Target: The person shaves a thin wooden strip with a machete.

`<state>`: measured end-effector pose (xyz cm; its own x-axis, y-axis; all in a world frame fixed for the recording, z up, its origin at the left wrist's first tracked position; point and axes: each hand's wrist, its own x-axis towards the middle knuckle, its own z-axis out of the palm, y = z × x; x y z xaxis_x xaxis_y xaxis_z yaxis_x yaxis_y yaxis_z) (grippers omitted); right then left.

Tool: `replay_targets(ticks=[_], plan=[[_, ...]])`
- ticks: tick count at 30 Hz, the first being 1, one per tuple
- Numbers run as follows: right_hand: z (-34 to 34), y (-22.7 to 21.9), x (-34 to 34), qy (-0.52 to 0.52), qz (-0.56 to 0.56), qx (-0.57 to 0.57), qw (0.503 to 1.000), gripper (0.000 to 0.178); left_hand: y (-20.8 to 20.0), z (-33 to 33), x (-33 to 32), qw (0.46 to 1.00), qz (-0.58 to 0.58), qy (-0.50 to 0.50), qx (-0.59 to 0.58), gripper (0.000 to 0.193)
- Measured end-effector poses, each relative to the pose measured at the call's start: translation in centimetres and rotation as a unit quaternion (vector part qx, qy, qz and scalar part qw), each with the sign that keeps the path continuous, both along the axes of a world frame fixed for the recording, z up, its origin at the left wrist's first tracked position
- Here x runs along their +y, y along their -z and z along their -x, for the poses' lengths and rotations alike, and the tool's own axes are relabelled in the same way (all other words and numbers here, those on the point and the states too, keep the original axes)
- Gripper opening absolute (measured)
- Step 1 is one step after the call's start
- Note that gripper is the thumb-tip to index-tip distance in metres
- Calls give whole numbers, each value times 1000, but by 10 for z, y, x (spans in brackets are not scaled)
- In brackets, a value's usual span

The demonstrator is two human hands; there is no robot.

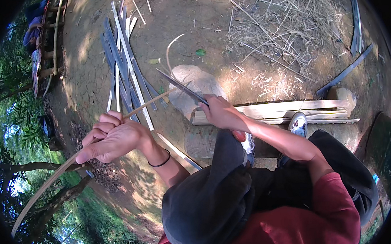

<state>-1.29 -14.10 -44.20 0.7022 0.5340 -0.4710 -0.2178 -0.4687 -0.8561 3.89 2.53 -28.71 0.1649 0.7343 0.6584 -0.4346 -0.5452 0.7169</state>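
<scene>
My left hand (113,138) is closed around a long thin bamboo strip (43,187), which runs out past the wrist to the lower left and forward to the right. In my right hand (222,113) is a knife (182,88), its long dark blade pointing up and left. The blade crosses the strip near the strip's far end, over a pale stone (197,84). Beyond the blade, a thin curled sliver (168,56) rises in an arc. The knife's handle is mostly hidden inside my fingers.
Several dark and pale split bamboo slats (124,59) lie fanned on the ground ahead. A heap of shavings (284,31) covers the far right. Split bamboo lengths (293,109) lie across stones by my shoes (297,124). Branches and foliage (30,132) line the left.
</scene>
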Motion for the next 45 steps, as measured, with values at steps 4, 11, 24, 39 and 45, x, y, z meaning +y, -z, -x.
replay_targets(ticks=[4,11,24,39,45], plan=[[17,-7,3,-69,100,-124,985,22,3,-1,5,1000,0,-13,-3,61],[-17,71,-5,-30,88,-88,992,30,12,-5,-10,1000,13,-1,6,63],[24,21,12,5,50,-92,995,30,-17,6,-7,999,-27,-12,27,61],[-4,68,-8,-66,59,117,989,24,-14,12,-11,1000,-8,-31,2,62],[21,26,-20,-43,45,-89,994,24,-13,14,-6,999,-4,-45,0,62]])
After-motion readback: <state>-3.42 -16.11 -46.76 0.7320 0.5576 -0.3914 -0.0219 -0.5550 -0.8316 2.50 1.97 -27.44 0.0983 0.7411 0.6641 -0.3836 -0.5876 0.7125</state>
